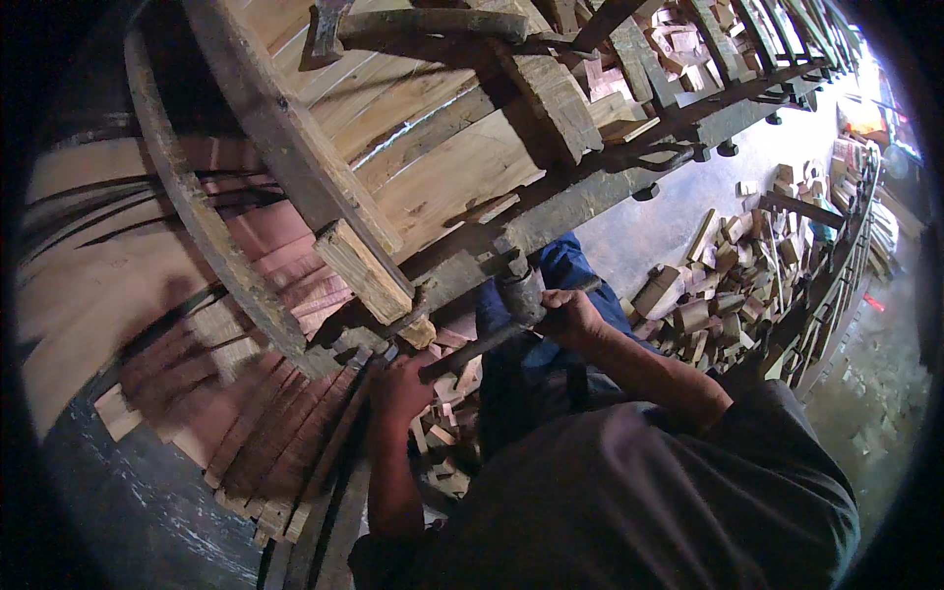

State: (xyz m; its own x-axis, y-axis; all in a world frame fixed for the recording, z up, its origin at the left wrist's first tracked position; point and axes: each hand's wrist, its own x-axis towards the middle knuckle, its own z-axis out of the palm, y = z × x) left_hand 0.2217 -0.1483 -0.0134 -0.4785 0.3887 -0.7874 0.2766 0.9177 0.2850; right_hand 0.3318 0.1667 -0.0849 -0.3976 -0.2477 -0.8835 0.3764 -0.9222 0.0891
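Note:
My right hand (573,320) is closed around a dark metal bar (477,352), close to a thick round metal head (521,295) like a socket, beside a clamp rail's lower edge. The bar slants down left, its end by my left hand (401,388). That hand is curled beside a metal clamp end (359,346); what its fingers grip is hidden. Just above it, a short wood block (362,270) lies against a dark clamp bar (285,128). Pale boards (442,147) lie side by side under the clamps.
A curved metal bar (187,206) crosses the reddish boards (285,423) stacked at left. Offcuts (723,285) are heaped on the floor at right, near another long metal rack (836,285). The long clamp rail (580,202) runs toward the upper right.

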